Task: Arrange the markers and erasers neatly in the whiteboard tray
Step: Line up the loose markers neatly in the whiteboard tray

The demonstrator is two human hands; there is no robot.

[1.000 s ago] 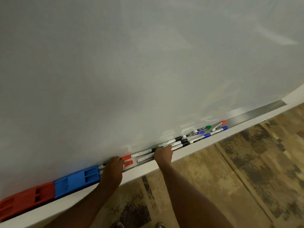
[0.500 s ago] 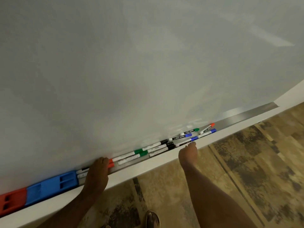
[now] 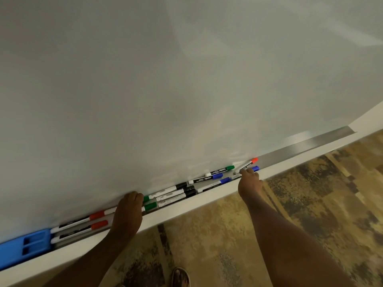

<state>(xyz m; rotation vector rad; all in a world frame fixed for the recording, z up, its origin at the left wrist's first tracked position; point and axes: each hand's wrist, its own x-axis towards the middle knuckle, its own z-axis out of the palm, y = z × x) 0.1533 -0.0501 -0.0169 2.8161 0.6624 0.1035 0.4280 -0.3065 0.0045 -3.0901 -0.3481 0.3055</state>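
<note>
L hand point(image 3: 129, 210) flat on markers point(image 3: 170, 194) to steady row; R hand point(image 3: 249, 183), fingertips on skewed red marker point(image 3: 247, 163), grip unclear, prob. to straighten it.

Blue eraser point(image 3: 24, 246); mottled brown floor point(image 3: 290, 224).

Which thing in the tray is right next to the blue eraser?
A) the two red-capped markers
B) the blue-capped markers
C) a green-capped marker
A: the two red-capped markers lie with their white ends right beside the blue eraser, near the left hand; the other colours sit farther along the tray.
</note>
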